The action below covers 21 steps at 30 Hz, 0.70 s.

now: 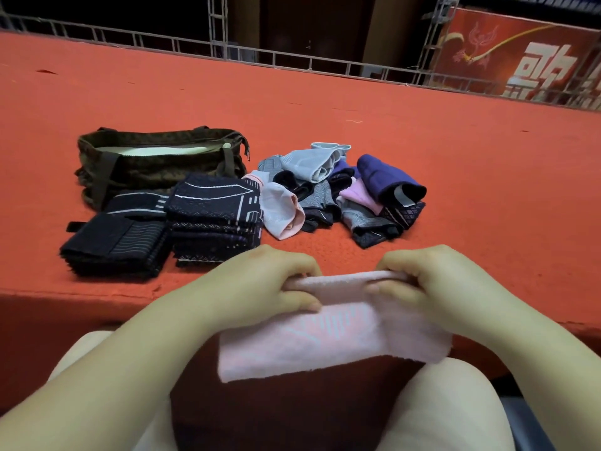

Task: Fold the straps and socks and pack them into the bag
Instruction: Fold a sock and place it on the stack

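Pink strap (335,340) gripped by both hands.

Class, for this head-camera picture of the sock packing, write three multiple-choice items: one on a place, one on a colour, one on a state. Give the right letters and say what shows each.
1. Where is the camouflage bag?
A. On the person's lap
B. At the far left of the red surface, behind the folded dark stacks
C. On top of the loose pile of socks

2. What colour is the sock held in both hands?
A. Pale pink
B. Navy
C. Grey

3. What state is the bag in?
A. Zipped shut
B. Turned upside down
C. Open at the top

Answers:
1 B: the bag stands behind the dark stacks, left of the loose pile.
2 A: the left hand and right hand grip a pale pink sock by its top edge.
3 C: its pale lining shows between the handles.
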Motion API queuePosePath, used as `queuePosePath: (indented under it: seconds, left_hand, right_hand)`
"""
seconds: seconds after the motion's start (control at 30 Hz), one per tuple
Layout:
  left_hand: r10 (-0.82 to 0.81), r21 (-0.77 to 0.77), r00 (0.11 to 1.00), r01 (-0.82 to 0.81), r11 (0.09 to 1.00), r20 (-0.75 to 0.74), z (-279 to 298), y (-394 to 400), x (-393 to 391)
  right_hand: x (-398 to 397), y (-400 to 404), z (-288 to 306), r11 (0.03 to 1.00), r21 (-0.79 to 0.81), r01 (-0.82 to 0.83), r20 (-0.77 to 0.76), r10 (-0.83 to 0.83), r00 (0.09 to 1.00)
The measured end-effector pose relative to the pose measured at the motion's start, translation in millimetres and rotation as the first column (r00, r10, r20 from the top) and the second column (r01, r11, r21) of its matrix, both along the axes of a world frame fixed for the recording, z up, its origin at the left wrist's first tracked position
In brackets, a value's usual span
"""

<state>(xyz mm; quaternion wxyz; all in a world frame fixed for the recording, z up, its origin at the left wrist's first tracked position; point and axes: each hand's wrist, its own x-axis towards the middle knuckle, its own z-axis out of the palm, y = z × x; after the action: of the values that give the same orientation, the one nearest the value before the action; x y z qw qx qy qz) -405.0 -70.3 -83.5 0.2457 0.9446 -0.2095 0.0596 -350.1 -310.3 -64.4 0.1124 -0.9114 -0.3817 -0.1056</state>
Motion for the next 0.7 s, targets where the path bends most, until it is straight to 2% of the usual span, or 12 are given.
queuePosePath:
  seconds: [0.1, 0.23, 0.33, 0.43, 0.5, 0.57, 0.63, 0.7]
  left_hand:
    - [0.024, -0.150, 0.991, -0.044, 0.988, -0.134, -10, 19, 1]
    - [0.118, -0.298, 0.981, -0.161, 0.941, -0.157, -25, 29, 3]
    - [0.203, -0.339, 0.960, -0.260, 0.904, -0.195, -32, 24, 6]
    - [0.301, -0.457, 0.913, -0.399, 0.795, -0.275, -38, 11, 16]
    - [0.420, -0.422, 0.885, -0.464, 0.779, -0.200, -47, 4, 25]
    - [0.510, -0.302, 0.858, -0.501, 0.811, -0.054, -57, -5, 28]
    - [0.422, -0.097, 0.880, -0.410, 0.907, 0.220, -66, -15, 26]
    - [0.260, 0.061, 0.907, -0.296, 0.953, 0.330, -74, -26, 24]
  right_hand:
    - [8, -17, 2, 0.994, 0.089, 0.064, -0.237, -0.041, 0.971]
    - [23, -37, 3, 0.967, 0.210, 0.144, -0.526, -0.012, 0.850]
    - [38, -45, -3, 0.852, 0.402, 0.334, -0.641, 0.002, 0.767]
    - [55, -41, -19, 0.739, 0.433, 0.517, -0.718, -0.065, 0.693]
    - [67, -35, -32, 0.715, 0.384, 0.584, -0.681, -0.207, 0.703]
    - [76, -29, -47, 0.738, 0.253, 0.626, -0.542, -0.428, 0.723]
    - [79, -21, -63, 0.746, 0.115, 0.656, -0.245, -0.618, 0.747]
    - [71, -8, -74, 0.829, 0.113, 0.547, 0.057, -0.555, 0.830]
